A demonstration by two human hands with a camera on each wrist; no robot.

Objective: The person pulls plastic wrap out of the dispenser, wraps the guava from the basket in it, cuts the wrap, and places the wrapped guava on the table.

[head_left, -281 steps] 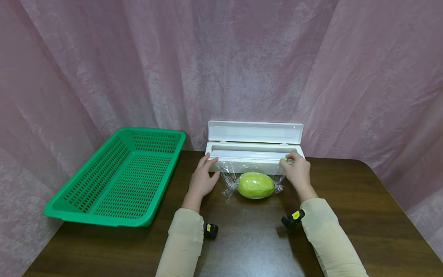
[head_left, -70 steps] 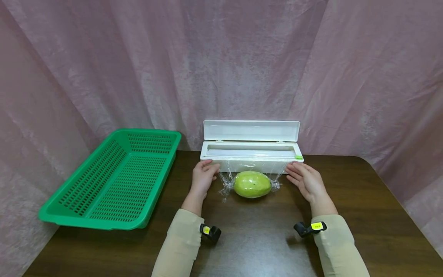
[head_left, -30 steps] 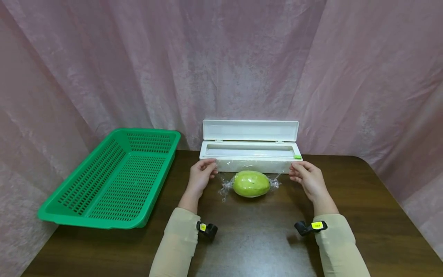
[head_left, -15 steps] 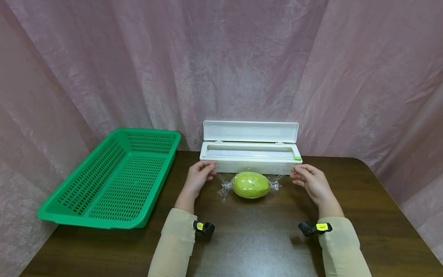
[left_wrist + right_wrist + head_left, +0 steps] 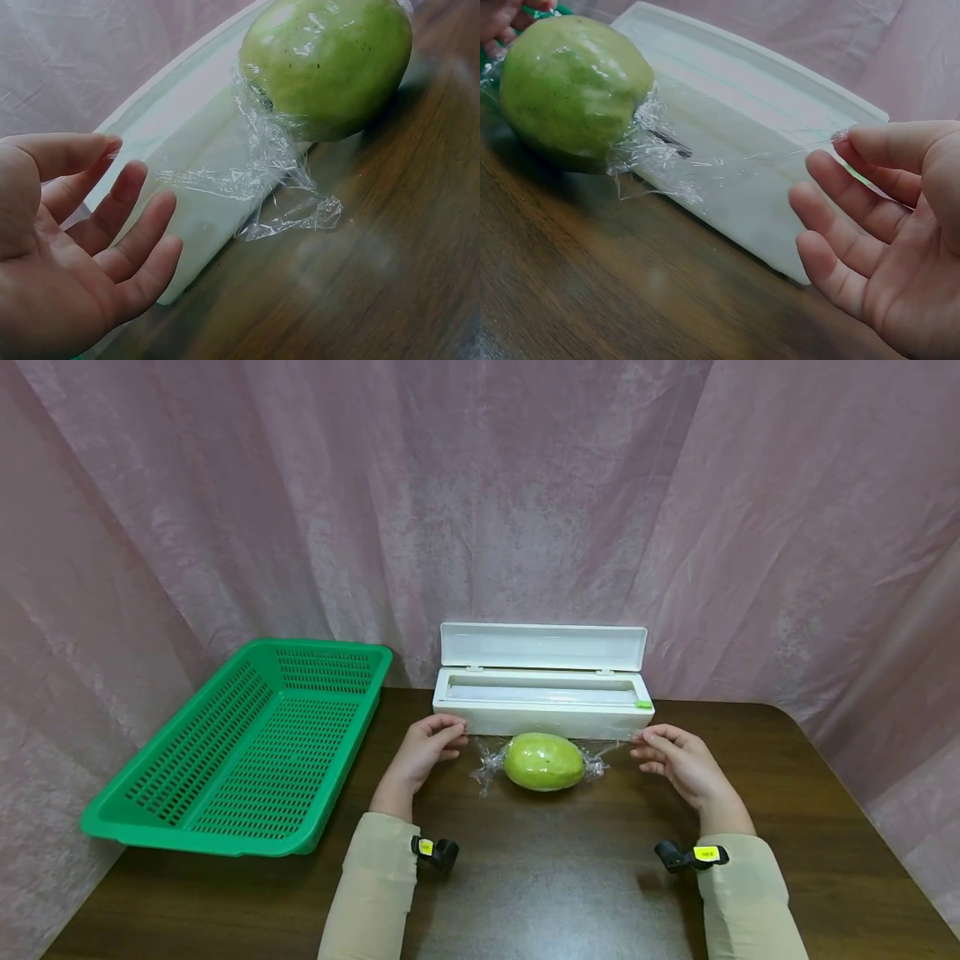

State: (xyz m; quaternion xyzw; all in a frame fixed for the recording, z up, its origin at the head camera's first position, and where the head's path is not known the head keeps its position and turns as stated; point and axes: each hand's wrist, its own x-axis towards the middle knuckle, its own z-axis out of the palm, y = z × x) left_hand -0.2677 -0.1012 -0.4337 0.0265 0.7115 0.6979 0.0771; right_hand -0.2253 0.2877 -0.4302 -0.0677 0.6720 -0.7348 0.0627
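An oval green fruit (image 5: 543, 762), covered in clear plastic wrap, lies on the table with crumpled wrap (image 5: 277, 161) bunched at both ends. Right behind it stands a long white cling film dispenser (image 5: 543, 722), lid (image 5: 543, 646) raised and a roll (image 5: 543, 695) inside. Its green cutter slider (image 5: 643, 704) sits at the right end. To the fruit's left, my left hand (image 5: 423, 750) pinches an edge of the film between thumb and index finger. My right hand (image 5: 684, 767) pinches the opposite corner of the film, stretched out toward the fruit (image 5: 570, 94); the other fingers are loosely bent.
A green slotted plastic basket (image 5: 300, 839) stands at the left of the brown wooden table (image 5: 547, 877). A pink curtain (image 5: 555, 485) hangs right behind the dispenser. Black wrist cameras (image 5: 442, 853) are strapped over both pale sleeves.
Earlier my right hand held the slider, now released at the right end. Both hands then took the film's edges. Lately they have drawn slightly apart and nearer me, lowering the film toward the fruit.
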